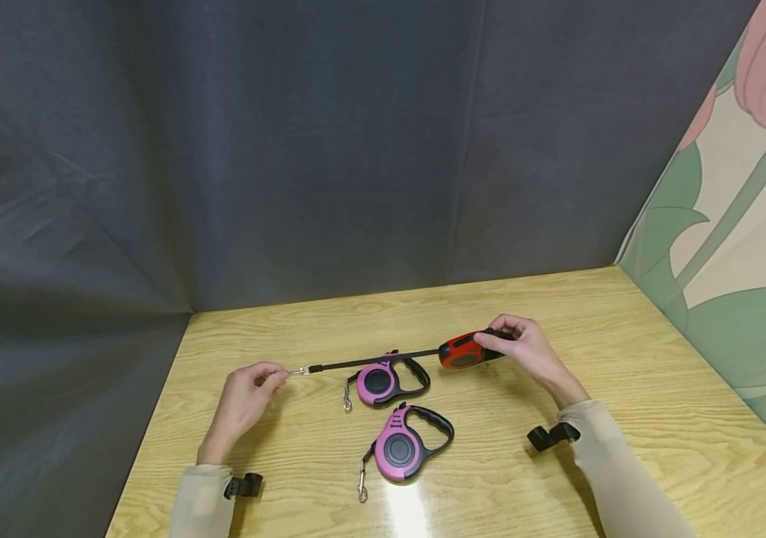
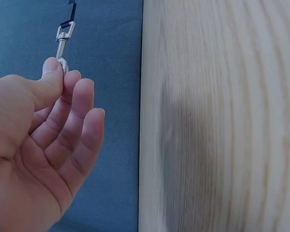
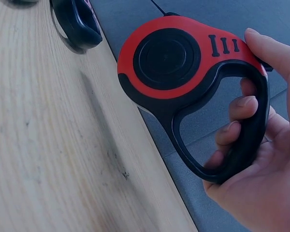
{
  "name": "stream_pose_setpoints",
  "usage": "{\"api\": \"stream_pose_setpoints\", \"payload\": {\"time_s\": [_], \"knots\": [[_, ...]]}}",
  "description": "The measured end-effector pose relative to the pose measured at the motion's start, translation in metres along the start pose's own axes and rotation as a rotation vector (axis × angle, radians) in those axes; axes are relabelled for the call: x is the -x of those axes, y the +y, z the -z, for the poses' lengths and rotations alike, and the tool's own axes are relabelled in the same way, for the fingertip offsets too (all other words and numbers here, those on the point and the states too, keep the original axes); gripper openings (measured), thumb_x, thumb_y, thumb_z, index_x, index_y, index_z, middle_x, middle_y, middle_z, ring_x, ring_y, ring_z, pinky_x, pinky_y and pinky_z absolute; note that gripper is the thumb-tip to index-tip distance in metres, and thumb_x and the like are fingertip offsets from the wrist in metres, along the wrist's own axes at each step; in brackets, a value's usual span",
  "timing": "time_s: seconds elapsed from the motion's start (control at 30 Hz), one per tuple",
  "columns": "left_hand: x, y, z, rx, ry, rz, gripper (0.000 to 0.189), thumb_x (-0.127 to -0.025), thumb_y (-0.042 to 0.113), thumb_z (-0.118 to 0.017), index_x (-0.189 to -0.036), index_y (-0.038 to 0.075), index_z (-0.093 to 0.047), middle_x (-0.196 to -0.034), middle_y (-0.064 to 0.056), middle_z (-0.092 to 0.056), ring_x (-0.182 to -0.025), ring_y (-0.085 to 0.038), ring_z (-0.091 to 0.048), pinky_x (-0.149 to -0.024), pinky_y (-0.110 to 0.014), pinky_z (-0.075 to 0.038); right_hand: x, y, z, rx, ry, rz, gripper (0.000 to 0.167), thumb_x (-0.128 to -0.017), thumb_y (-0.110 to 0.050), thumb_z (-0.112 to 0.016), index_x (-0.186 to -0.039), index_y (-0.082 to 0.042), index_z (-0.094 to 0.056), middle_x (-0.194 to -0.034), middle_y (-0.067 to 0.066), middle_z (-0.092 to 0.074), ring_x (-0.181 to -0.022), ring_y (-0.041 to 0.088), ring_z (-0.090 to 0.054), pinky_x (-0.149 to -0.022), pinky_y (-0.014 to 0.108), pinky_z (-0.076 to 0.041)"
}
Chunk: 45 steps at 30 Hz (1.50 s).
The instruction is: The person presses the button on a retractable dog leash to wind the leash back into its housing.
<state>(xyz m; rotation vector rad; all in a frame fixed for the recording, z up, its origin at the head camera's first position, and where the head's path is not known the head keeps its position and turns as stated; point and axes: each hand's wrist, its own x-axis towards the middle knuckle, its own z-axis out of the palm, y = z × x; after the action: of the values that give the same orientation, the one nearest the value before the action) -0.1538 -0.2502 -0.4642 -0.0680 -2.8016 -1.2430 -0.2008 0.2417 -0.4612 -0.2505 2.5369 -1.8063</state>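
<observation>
My right hand [image 1: 524, 347] grips the black handle of a red and black retractable dog leash [image 3: 159, 60], its fingers wrapped through the loop and the thumb near the top. From the casing a black strap [image 1: 376, 361] runs taut to the left, ending in a silver snap hook [image 2: 62, 46]. Thumb and forefinger of my left hand [image 1: 248, 392] pinch the end of that hook; the other fingers are loosely bent in the left wrist view. Both hands are raised over the table. Beneath the strap lies a pink and black retractable leash [image 1: 377, 381], partly overlapped by it in the head view.
A second pink and black leash [image 1: 399, 450] lies nearer on the wooden table [image 1: 490, 486], its hook pointing toward the front. Dark grey fabric [image 1: 356, 149] hangs behind and at the left. At the right stands a wall with a tulip pattern [image 1: 746, 261].
</observation>
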Motion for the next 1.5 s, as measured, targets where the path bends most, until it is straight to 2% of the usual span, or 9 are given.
{"api": "stream_pose_setpoints", "payload": {"time_s": [0.13, 0.43, 0.53, 0.67, 0.8, 1.23, 1.5], "knots": [[0.0, 0.0, -0.002, -0.013, -0.019, -0.011, 0.018, -0.108, 0.02, -0.065, -0.109, 0.006, -0.077, -0.091, -0.013, -0.076, -0.081, -0.027, -0.07, -0.058, -0.025, -0.044, 0.0, 0.0, 0.0, 0.004, 0.002, -0.003, 0.029, -0.095, -0.025, -0.082, -0.098, 0.0, -0.068, -0.084, -0.008, -0.063, -0.08, 0.012, -0.052, -0.073, 0.027, -0.042], [0.0, 0.001, -0.005, -0.048, -0.031, -0.018, 0.017, -0.111, 0.017, -0.059, -0.112, 0.006, -0.073, -0.089, -0.009, -0.074, -0.083, -0.027, -0.071, -0.067, -0.026, -0.045, 0.0, -0.001, -0.001, -0.004, 0.003, 0.003, 0.028, -0.095, -0.024, -0.082, -0.097, 0.0, -0.068, -0.083, -0.009, -0.063, -0.078, 0.011, -0.051, -0.072, 0.027, -0.042], [0.001, 0.002, -0.005, -0.047, -0.047, -0.032, 0.016, -0.111, 0.017, -0.06, -0.112, 0.007, -0.073, -0.095, -0.011, -0.074, -0.083, -0.026, -0.071, -0.068, -0.026, -0.046, 0.0, -0.001, -0.002, -0.005, 0.002, 0.01, 0.028, -0.095, -0.023, -0.082, -0.097, 0.001, -0.068, -0.082, -0.009, -0.063, -0.078, 0.011, -0.052, -0.071, 0.026, -0.042], [0.001, 0.0, -0.006, -0.043, -0.074, -0.046, 0.017, -0.111, 0.018, -0.06, -0.113, 0.009, -0.074, -0.101, -0.012, -0.073, -0.083, -0.023, -0.071, -0.068, -0.026, -0.048, -0.001, 0.0, -0.003, -0.005, -0.005, 0.02, 0.027, -0.095, -0.022, -0.082, -0.097, 0.001, -0.068, -0.082, -0.009, -0.063, -0.077, 0.011, -0.051, -0.071, 0.026, -0.042], [0.001, 0.0, -0.006, -0.035, -0.091, -0.037, 0.018, -0.11, 0.021, -0.061, -0.113, 0.011, -0.075, -0.099, -0.011, -0.073, -0.083, -0.022, -0.07, -0.065, -0.026, -0.048, 0.0, 0.0, -0.004, -0.009, -0.01, 0.023, 0.027, -0.095, -0.021, -0.082, -0.097, 0.002, -0.068, -0.082, -0.009, -0.063, -0.077, 0.01, -0.051, -0.071, 0.026, -0.042], [0.0, 0.0, -0.007, -0.052, -0.079, -0.075, 0.016, -0.108, 0.021, -0.064, -0.111, 0.012, -0.077, -0.095, -0.009, -0.075, -0.081, -0.022, -0.071, -0.068, -0.026, -0.049, -0.001, 0.0, -0.005, -0.006, -0.015, 0.024, 0.025, -0.096, -0.02, -0.081, -0.097, 0.001, -0.068, -0.084, -0.009, -0.064, -0.078, 0.011, -0.052, -0.072, 0.026, -0.044], [0.001, 0.002, -0.006, -0.058, -0.077, -0.082, 0.015, -0.108, 0.021, -0.065, -0.11, 0.013, -0.077, -0.097, -0.01, -0.076, -0.082, -0.024, -0.072, -0.069, -0.026, -0.051, 0.0, 0.0, -0.01, -0.046, -0.028, 0.011, 0.025, -0.094, -0.021, -0.084, -0.095, -0.001, -0.069, -0.08, -0.009, -0.065, -0.076, 0.011, -0.051, -0.07, 0.026, -0.043]]}}
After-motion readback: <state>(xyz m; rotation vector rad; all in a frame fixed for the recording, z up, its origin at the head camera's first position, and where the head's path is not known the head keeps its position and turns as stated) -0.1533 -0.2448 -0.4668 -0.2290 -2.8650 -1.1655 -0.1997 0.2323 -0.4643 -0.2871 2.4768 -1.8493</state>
